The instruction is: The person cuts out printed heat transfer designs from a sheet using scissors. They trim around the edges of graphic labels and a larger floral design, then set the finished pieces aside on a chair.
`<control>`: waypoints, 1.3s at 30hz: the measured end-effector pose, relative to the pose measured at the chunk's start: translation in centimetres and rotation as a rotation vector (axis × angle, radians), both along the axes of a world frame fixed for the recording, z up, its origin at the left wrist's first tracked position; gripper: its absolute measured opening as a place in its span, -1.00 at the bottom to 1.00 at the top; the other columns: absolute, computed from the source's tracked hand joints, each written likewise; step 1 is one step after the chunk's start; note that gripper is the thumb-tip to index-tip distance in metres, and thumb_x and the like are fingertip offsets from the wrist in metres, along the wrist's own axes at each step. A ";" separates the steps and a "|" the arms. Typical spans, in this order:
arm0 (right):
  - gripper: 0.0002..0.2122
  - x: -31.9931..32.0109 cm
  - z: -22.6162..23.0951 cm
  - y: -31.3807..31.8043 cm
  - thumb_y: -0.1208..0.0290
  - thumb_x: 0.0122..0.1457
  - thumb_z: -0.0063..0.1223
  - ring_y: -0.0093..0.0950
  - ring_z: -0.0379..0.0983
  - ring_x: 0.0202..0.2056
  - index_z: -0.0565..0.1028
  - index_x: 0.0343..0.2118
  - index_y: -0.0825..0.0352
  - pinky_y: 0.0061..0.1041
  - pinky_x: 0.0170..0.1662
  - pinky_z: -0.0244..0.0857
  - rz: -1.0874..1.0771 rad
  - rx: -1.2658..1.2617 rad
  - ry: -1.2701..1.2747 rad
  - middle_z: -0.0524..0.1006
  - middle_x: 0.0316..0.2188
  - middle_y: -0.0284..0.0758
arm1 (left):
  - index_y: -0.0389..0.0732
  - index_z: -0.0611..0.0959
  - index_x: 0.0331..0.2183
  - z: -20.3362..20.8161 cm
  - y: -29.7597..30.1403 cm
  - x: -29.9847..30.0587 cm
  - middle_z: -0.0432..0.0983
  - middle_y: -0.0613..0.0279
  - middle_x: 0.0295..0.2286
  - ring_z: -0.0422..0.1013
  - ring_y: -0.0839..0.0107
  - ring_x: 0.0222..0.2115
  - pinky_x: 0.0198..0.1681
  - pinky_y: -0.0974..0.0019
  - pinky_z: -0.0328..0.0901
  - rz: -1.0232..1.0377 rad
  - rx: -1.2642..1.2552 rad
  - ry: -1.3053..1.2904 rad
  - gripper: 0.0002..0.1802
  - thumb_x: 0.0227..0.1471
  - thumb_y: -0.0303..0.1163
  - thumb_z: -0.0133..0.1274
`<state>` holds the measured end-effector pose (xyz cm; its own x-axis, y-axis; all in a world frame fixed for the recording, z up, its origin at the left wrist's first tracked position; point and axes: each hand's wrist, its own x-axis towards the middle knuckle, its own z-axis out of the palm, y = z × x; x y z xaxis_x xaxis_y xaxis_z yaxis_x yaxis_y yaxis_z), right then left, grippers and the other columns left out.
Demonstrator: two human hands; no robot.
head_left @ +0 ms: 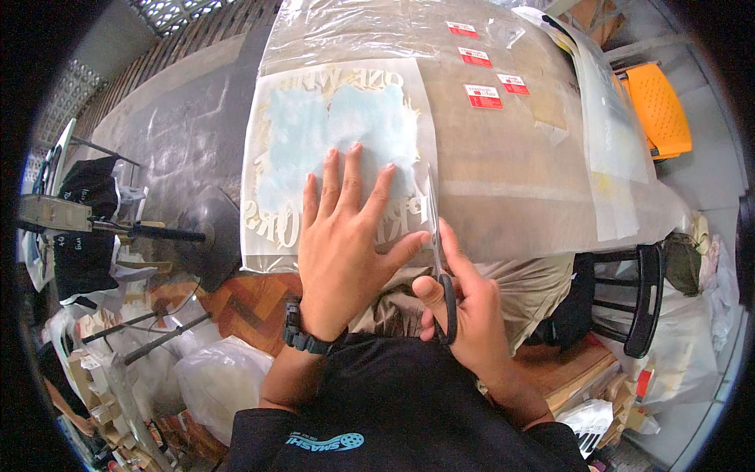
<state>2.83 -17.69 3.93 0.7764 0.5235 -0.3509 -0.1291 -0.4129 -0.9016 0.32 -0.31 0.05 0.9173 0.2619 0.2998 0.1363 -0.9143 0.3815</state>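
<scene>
A translucent film sheet (pixel 299 149) with a pale blue print and cream lettering lies on a brown table (pixel 503 165). My left hand (pixel 346 236), with a black wristwatch, presses flat on the sheet with fingers spread. My right hand (pixel 464 315) grips black-handled scissors (pixel 440 259). Their blades point away from me along the sheet's right edge, just beside my left thumb.
Red and white stickers (pixel 482 96) and more clear film (pixel 605 118) lie on the far right of the table. An orange chair (pixel 661 110) stands at the right, a black chair (pixel 637 299) below it. Bags and stands (pixel 157 330) crowd the floor at left.
</scene>
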 end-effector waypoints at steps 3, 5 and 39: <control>-0.25 0.8 0.2 0.6 0.07 0.25 0.16 -0.65 0.42 -0.66 0.11 0.34 0.42 -0.55 -0.59 0.31 -0.008 -0.004 0.016 0.46 -0.71 -0.37 | -0.13 0.49 0.15 0.0 0.1 0.0 0.18 -0.16 0.24 0.04 -0.13 0.30 0.33 -0.16 -0.09 0.002 -0.009 -0.004 -0.16 -0.10 0.10 0.26; -0.25 1.4 0.1 0.9 0.03 0.26 0.13 -0.66 0.42 -0.66 0.13 0.33 0.44 -0.56 -0.59 0.32 0.009 -0.018 0.015 0.46 -0.70 -0.38 | -0.13 0.49 0.15 -0.1 0.2 -0.1 0.17 -0.15 0.25 0.03 -0.13 0.30 0.33 -0.16 -0.09 0.001 -0.015 -0.005 -0.16 -0.10 0.08 0.27; -0.27 6.3 0.6 4.4 0.05 0.26 0.15 -0.71 0.35 -0.64 0.17 0.31 0.46 -0.59 -0.63 0.33 -0.073 0.060 0.035 0.41 -0.67 -0.44 | -0.14 0.43 0.21 0.7 0.5 0.1 0.04 -0.17 0.30 -0.09 -0.15 0.34 0.34 -0.19 -0.16 -0.019 -0.106 0.120 -0.16 -0.05 0.04 0.22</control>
